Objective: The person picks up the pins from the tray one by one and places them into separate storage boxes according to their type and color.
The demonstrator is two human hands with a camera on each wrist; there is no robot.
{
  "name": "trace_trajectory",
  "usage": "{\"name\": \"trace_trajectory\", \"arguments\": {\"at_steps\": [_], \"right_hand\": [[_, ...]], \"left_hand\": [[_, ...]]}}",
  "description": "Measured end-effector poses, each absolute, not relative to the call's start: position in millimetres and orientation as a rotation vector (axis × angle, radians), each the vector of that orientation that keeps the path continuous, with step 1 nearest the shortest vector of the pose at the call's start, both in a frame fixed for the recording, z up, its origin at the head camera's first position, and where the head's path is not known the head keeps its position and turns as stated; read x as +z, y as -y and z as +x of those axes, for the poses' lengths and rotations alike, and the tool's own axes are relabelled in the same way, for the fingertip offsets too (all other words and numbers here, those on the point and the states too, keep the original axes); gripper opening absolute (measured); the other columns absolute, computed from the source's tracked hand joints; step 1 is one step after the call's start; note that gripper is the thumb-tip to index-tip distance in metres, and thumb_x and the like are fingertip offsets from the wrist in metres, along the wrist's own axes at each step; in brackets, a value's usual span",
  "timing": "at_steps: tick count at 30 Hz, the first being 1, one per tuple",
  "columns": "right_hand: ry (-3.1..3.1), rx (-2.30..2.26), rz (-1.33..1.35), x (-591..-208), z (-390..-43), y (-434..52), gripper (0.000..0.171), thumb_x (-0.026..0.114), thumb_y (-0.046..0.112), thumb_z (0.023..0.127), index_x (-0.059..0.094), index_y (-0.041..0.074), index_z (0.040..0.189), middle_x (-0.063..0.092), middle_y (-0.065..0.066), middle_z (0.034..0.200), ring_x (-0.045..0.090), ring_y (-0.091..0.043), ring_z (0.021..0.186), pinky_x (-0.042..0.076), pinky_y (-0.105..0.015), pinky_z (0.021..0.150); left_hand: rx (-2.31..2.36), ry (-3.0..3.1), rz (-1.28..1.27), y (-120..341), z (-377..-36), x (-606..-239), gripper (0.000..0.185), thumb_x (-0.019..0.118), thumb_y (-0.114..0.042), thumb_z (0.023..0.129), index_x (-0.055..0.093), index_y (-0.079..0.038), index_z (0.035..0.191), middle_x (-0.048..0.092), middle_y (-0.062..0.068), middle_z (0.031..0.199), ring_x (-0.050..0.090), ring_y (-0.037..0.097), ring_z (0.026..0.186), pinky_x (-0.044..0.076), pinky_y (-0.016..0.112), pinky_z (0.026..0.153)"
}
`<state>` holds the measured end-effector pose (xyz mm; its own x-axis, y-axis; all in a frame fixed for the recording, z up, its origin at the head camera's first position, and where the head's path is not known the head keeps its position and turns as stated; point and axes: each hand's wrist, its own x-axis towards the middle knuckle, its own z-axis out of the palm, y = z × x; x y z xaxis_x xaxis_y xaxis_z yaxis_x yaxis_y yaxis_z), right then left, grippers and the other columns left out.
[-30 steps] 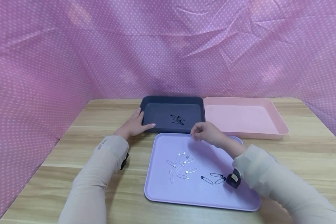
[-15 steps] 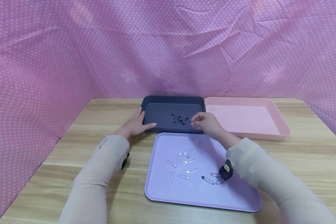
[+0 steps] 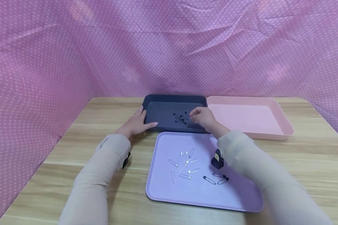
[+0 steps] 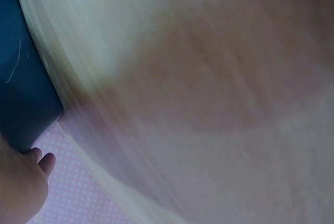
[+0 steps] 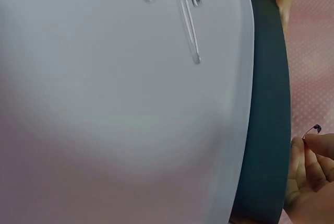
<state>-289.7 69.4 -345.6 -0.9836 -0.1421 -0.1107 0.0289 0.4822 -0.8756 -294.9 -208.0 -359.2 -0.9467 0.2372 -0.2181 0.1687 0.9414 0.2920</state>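
Note:
My right hand (image 3: 204, 118) is over the right part of the dark tray (image 3: 160, 107), pinching a black safety pin (image 5: 314, 129) between thumb and finger, its dark head sticking out. A small pile of black safety pins (image 3: 181, 118) lies in that tray, just left of these fingers. My left hand (image 3: 133, 125) rests at the tray's left side, fingers along the rim and thumb stretched over the front corner. Closer to me, the purple tray (image 3: 180, 198) bears several silver safety pins (image 3: 183, 167) and 3 black safety pins (image 3: 209, 180).
A pink tray (image 3: 284, 126) stands against the dark tray's right side. All the trays are on a wooden table (image 3: 73, 147). Behind it hangs a pink dotted cloth (image 3: 169, 56).
My right hand has moved from above the purple tray's far edge, forward over the dark tray, with the black safety pin. The left hand has stayed at the dark tray's side.

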Motion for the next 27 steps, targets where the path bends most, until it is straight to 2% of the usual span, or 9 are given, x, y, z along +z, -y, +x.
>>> {"name": "trace_trajectory", "arguments": {"at_steps": [6,11,16,21,27], "right_hand": [[-2.555,-1.533,-0.048,-350.7,-302.7,-62.4,0.017,0.049,-0.001,0.080,0.058,-0.003,0.094,0.059,-0.013,0.091,0.054,-0.023,0.083,0.043,-0.034,0.075],[-2.560,-1.562,0.012,-356.8,-312.0,-54.8,0.013,0.048,-0.002,0.079,0.058,-0.004,0.088,0.060,-0.014,0.084,0.055,-0.021,0.074,0.045,-0.031,0.071],[-2.509,-1.612,0.138,-364.7,-321.8,-47.8,0.011,0.047,-0.004,0.081,0.057,-0.005,0.086,0.060,-0.015,0.089,0.056,-0.018,0.071,0.048,-0.027,0.067],[-2.529,-1.581,0.250,-368.2,-327.2,-42.4,0.012,0.051,-0.007,0.076,0.059,-0.006,0.085,0.059,-0.016,0.092,0.056,-0.016,0.068,0.049,-0.024,0.062],[-2.591,-1.430,0.363,-367.8,-329.9,-38.3,0.012,0.052,-0.003,0.075,0.062,-0.003,0.083,0.060,-0.012,0.093,0.058,-0.017,0.074,0.049,-0.025,0.063]], "left_hand": [[0.388,-2.842,0.303,208.7,-294.9,-358.7,0.103,0.030,-0.075,0.071,0.002,-0.001,0.137,-0.014,0.011,0.142,-0.008,0.026,0.128,0.006,0.044,0.101],[0.379,-2.842,0.303,208.7,-295.0,-358.0,0.105,0.028,-0.077,0.069,0.002,-0.002,0.138,-0.013,0.010,0.142,-0.008,0.026,0.129,0.006,0.044,0.102],[0.368,-2.836,0.295,208.4,-294.3,-357.4,0.104,0.029,-0.077,0.069,0.002,-0.003,0.138,-0.014,0.009,0.142,-0.009,0.024,0.128,0.006,0.042,0.102],[0.362,-2.835,0.295,208.6,-295.1,-358.3,0.104,0.028,-0.077,0.069,0.001,-0.003,0.138,-0.014,0.009,0.142,-0.009,0.024,0.129,0.006,0.043,0.102],[0.371,-2.831,0.295,208.9,-296.6,-358.6,0.105,0.028,-0.077,0.069,0.001,-0.003,0.138,-0.014,0.009,0.142,-0.008,0.024,0.129,0.006,0.043,0.102]]}}
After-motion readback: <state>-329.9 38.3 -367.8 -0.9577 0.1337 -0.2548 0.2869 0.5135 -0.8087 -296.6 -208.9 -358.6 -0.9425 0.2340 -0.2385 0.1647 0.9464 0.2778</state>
